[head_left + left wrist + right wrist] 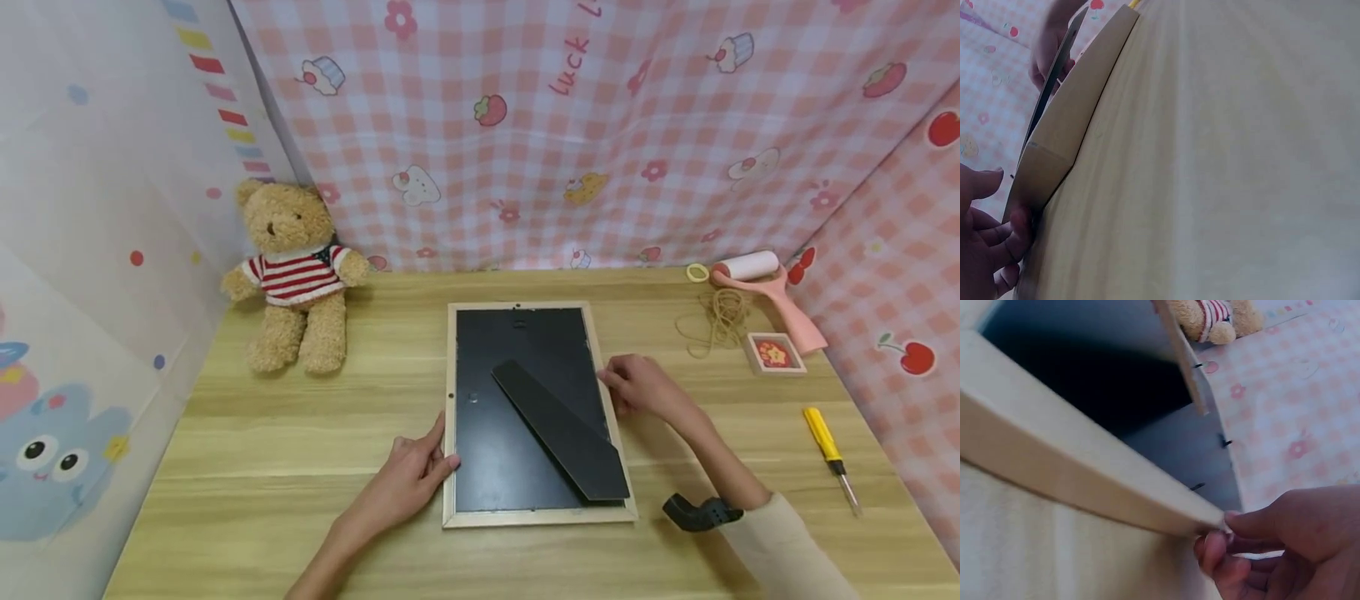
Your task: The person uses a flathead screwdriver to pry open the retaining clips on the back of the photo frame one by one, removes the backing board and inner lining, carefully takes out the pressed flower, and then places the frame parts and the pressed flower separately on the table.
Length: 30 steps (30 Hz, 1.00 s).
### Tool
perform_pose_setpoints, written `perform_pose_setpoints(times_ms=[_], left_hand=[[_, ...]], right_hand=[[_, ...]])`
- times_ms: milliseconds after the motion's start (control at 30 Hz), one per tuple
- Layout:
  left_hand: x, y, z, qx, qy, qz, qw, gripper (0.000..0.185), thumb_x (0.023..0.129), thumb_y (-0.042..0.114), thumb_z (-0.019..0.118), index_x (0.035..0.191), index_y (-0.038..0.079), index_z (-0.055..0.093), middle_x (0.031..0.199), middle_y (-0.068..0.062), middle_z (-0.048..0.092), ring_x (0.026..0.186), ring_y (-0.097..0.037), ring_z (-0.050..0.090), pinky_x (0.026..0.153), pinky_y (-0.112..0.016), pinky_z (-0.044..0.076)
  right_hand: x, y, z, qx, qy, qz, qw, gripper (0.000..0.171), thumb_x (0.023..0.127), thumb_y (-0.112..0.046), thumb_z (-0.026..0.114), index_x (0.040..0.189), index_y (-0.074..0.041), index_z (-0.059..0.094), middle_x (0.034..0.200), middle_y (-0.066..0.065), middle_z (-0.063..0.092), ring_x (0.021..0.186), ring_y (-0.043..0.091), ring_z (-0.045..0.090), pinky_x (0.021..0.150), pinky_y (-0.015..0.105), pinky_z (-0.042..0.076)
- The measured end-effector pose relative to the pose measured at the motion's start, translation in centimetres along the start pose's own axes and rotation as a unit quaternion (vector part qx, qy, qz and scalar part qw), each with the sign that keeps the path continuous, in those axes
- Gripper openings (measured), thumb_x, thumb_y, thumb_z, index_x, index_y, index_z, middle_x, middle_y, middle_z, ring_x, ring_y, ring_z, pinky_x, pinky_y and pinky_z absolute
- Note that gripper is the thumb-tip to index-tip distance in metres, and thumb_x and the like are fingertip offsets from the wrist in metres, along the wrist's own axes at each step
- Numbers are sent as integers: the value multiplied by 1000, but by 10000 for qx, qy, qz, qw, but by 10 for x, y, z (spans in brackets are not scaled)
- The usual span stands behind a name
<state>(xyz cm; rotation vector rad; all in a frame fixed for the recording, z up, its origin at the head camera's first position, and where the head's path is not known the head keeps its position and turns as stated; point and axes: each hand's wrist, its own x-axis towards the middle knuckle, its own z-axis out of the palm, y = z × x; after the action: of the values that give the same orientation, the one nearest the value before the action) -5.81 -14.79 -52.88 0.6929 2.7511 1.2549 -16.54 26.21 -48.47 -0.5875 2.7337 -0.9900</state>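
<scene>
A picture frame point(540, 517) with a pale wooden border lies back side up on the table. Its backing board point(495, 467) is black, and a black easel stand point(562, 429) slants across it, raised from the board in the left wrist view. My left hand point(405, 479) holds the left border near the lower corner, thumb over the edge and fingers along the side. On the opposite border, my right hand point(641, 387) pinches the edge between thumb and fingers, as the right wrist view point(1291, 544) shows. Small dark tabs point(1197, 486) stick up along the inner edge.
A teddy bear point(296, 279) sits at the back left. At the back right are a pink-handled lint roller point(787, 312), a yellow tape ring point(697, 272), twine point(723, 317) and a small box point(776, 353). A yellow-handled screwdriver point(825, 437) lies at the right.
</scene>
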Motion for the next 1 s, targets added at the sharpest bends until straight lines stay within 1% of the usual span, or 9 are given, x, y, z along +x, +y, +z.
perform_pose_setpoints(times_ms=[133, 200, 267, 333, 433, 600, 733, 833, 1000], left_hand=[[14, 6, -10, -272, 128, -158, 9994, 63, 110, 24, 68, 157, -13, 49, 100, 2, 62, 83, -4, 50, 86, -33, 44], [25, 5, -13, -416, 203, -326, 9984, 63, 109, 20, 70, 159, -10, 48, 119, -10, 62, 93, -10, 52, 87, -34, 47], [37, 0, -14, -594, 284, -436, 9969, 65, 109, 17, 70, 163, -8, 44, 136, -19, 58, 100, -15, 54, 93, -38, 50], [48, -5, -13, -758, 324, -528, 9952, 67, 109, 14, 69, 166, -6, 40, 146, -22, 53, 107, -20, 54, 101, -45, 48], [60, -11, -13, -1036, 358, -599, 9922, 69, 110, 13, 68, 169, -3, 36, 154, -23, 48, 111, -24, 53, 102, -46, 45], [66, -11, -14, -1178, 394, -634, 9902, 67, 108, 11, 70, 168, 1, 41, 159, -23, 47, 111, -25, 52, 91, -35, 43], [67, -10, -13, -1141, 471, -663, 9901, 64, 107, 9, 70, 165, 1, 46, 162, -23, 46, 111, -26, 54, 93, -36, 45], [68, -8, -12, -1150, 535, -631, 9899, 62, 107, 7, 70, 164, 0, 47, 161, -24, 47, 112, -28, 55, 98, -43, 44], [69, -8, -11, -1146, 570, -607, 9899, 60, 106, 4, 69, 162, -1, 49, 160, -26, 48, 108, -28, 55, 97, -42, 45]], right_hand=[[3, -12, 1, -187, 525, -12, 9984, 37, 114, -32, 61, 87, -7, 68, 67, -1, 59, 58, 14, 51, 55, 30, 39], [5, -37, -3, 324, 303, 232, 9987, 29, 113, -22, 62, 98, 0, 72, 77, 7, 68, 66, 17, 62, 58, 29, 50], [7, -53, -2, 1244, -232, 369, 9913, 28, 114, -17, 61, 115, 9, 71, 91, 17, 75, 78, 23, 73, 69, 31, 61], [11, -59, 3, 2181, -808, 603, 9707, 34, 114, -14, 59, 130, 15, 66, 109, 27, 76, 96, 30, 77, 85, 36, 67], [16, -62, 14, 2979, -1372, 1054, 9388, 43, 115, -15, 57, 146, 15, 58, 132, 27, 71, 115, 27, 72, 101, 38, 63], [20, -61, 34, 3967, -1551, 1625, 8900, 52, 112, -15, 61, 156, 11, 51, 127, 6, 74, 106, 10, 69, 89, 24, 60], [20, -63, 44, 4861, -1516, 1709, 8435, 56, 110, -4, 59, 159, 14, 40, 114, 3, 82, 97, 11, 80, 84, 25, 65], [19, -63, 46, 5078, -1511, 1612, 8327, 56, 110, -1, 57, 161, 14, 38, 120, 4, 82, 100, 13, 81, 85, 25, 66], [16, -60, 45, 4930, -1447, 1568, 8435, 58, 111, -4, 57, 164, 13, 37, 132, 8, 78, 101, 10, 79, 85, 24, 65]])
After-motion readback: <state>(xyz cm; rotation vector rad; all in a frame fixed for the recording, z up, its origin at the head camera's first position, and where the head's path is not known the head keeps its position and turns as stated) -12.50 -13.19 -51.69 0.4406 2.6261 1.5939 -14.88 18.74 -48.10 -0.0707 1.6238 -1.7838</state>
